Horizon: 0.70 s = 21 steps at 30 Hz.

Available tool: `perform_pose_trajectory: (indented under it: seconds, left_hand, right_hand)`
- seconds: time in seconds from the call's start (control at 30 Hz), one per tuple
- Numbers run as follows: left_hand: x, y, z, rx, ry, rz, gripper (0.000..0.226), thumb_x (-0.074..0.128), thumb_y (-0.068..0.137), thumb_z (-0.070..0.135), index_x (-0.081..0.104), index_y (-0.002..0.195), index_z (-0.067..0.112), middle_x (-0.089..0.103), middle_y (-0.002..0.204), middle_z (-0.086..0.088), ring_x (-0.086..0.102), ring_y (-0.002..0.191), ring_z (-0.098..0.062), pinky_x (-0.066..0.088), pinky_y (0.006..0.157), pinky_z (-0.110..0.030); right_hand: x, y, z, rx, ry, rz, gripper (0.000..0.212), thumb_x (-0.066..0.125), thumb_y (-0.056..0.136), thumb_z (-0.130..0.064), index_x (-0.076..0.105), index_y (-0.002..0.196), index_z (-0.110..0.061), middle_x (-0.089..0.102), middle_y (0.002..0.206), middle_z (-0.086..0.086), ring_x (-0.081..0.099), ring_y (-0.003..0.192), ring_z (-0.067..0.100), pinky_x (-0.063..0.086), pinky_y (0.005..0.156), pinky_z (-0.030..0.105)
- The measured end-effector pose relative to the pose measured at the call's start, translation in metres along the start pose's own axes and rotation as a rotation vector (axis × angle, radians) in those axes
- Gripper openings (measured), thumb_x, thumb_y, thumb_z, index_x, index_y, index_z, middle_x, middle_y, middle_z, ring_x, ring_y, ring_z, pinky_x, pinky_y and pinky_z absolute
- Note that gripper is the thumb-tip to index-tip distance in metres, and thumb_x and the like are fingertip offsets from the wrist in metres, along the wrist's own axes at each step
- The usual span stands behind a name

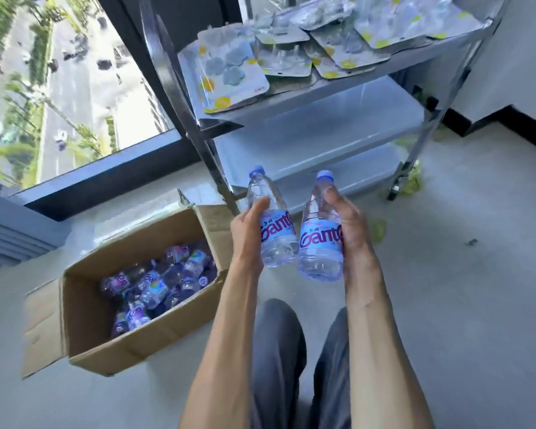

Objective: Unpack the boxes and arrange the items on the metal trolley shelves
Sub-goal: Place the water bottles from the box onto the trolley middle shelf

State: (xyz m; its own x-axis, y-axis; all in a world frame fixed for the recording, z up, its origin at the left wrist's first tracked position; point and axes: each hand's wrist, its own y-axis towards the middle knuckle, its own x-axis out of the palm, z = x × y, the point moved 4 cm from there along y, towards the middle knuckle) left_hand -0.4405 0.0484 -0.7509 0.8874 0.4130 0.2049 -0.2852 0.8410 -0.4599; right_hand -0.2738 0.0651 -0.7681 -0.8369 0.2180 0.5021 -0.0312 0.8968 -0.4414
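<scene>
Clear bottles, one gripped upright in my left hand [248, 224] and right hand [350, 221], aimed at twelve o'clock for the trolley [316, 140].

The top shelf of the shiny metal trolley [331, 83] is crowded with flat plastic packets [232, 77], so little bare metal shows there. The middle shelf [316, 131] and bottom shelf [338, 178] lie bare, open from the near side. A slanted metal trolley post [183, 103] stands in the way on the left. The open brown cardboard box [84, 308] sits on the floor, left.
</scene>
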Motion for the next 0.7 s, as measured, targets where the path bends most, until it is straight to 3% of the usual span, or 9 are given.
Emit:
perform_pose_trajectory:
  seconds: [0.07,0.2,0.3,0.53,0.63,0.7]
  left_hand:
    - [0.011,0.022,0.007,-0.006,0.027,0.003,0.021,0.067,0.089,0.018,0.063,0.096,-0.001,0.066,0.073,-0.019,0.065,0.061,-0.030,0.058,0.058,-0.035]
    - [0.030,0.071,0.022,0.054,0.116,-0.016,0.021,0.072,0.084,0.025,0.066,0.089,0.006,0.066,0.073,-0.016,0.065,0.068,-0.030,0.056,0.062,-0.035]
    - [0.041,0.110,0.026,0.150,0.163,0.006,0.025,0.075,0.082,0.031,0.066,0.086,0.009,0.070,0.069,-0.010,0.069,0.065,-0.026,0.056,0.061,-0.032]
    - [0.048,0.193,0.017,0.271,0.242,0.130,0.042,0.078,0.063,0.043,0.069,0.087,0.010,0.074,0.078,-0.013,0.072,0.066,-0.027,0.059,0.063,-0.038]
    - [0.047,0.228,0.023,0.311,0.266,0.241,0.040,0.079,0.056,0.046,0.070,0.081,0.016,0.072,0.073,-0.007,0.070,0.066,-0.026,0.059,0.066,-0.040]
    - [0.042,0.249,0.030,0.351,0.285,0.328,0.035,0.081,0.058,0.043,0.070,0.077,0.015,0.070,0.070,0.000,0.067,0.064,-0.019,0.055,0.066,-0.037]
  right_hand:
    - [0.002,0.023,-0.008,-0.006,0.000,-0.001,0.043,0.086,0.066,-0.047,0.063,0.086,-0.015,0.058,0.085,0.012,0.055,0.078,0.029,0.049,0.079,0.059]
    - [0.018,0.066,-0.032,-0.103,-0.163,-0.005,0.030,0.081,0.072,-0.038,0.070,0.079,-0.012,0.067,0.079,0.014,0.061,0.070,0.026,0.050,0.070,0.041]
    - [0.026,0.103,-0.043,-0.170,-0.205,-0.056,0.031,0.082,0.071,-0.038,0.069,0.079,-0.011,0.069,0.085,0.021,0.064,0.074,0.031,0.053,0.075,0.049]
    - [0.035,0.186,-0.041,-0.353,-0.416,-0.140,0.025,0.076,0.075,-0.028,0.070,0.093,-0.011,0.073,0.091,0.011,0.071,0.082,0.034,0.057,0.080,0.054]
    - [0.039,0.230,-0.029,-0.395,-0.474,-0.112,0.028,0.075,0.074,-0.034,0.069,0.097,-0.018,0.073,0.090,0.002,0.071,0.083,0.026,0.058,0.081,0.051]
    - [0.047,0.256,-0.026,-0.402,-0.539,-0.105,0.041,0.072,0.071,-0.042,0.068,0.105,-0.020,0.072,0.097,-0.001,0.069,0.088,0.019,0.057,0.084,0.044]
